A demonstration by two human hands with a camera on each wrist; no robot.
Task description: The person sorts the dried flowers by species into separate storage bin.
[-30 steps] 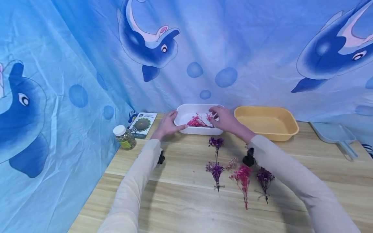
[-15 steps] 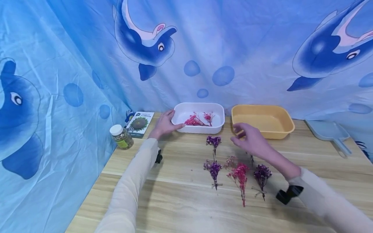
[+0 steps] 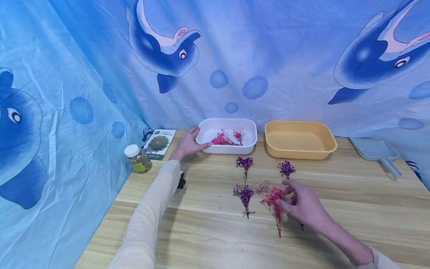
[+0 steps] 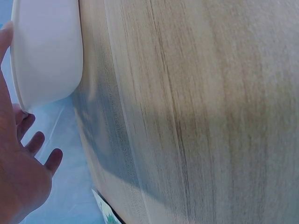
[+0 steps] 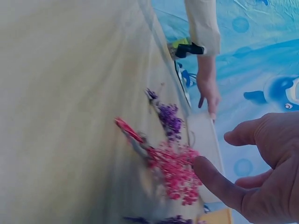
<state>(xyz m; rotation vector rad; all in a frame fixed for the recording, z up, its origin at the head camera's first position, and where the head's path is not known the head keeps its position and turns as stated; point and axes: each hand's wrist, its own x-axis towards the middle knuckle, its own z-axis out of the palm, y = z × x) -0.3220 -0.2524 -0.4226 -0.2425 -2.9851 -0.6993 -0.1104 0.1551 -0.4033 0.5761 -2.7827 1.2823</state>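
In the head view, my left hand rests at the left end of a white plastic tub, its thumb on the near rim. Pink dried flowers lie inside. The left wrist view shows the other fingers spread loosely below the tub's corner. My right hand reaches beside a pink dried-flower bunch, thumb and fingers apart with nothing between them in the right wrist view. Part of a dark purple bunch is hidden under this hand. More purple bunches lie on the table.
A yellow tub stands right of the white one, then a grey-blue dustpan. At the left are a white-lidded jar and a picture box. A blue dolphin-print curtain hangs behind the wooden table.
My right hand has left the white tub, where a pink sprig now lies, and come back toward me to the pink bunch. My left hand stays at the tub.
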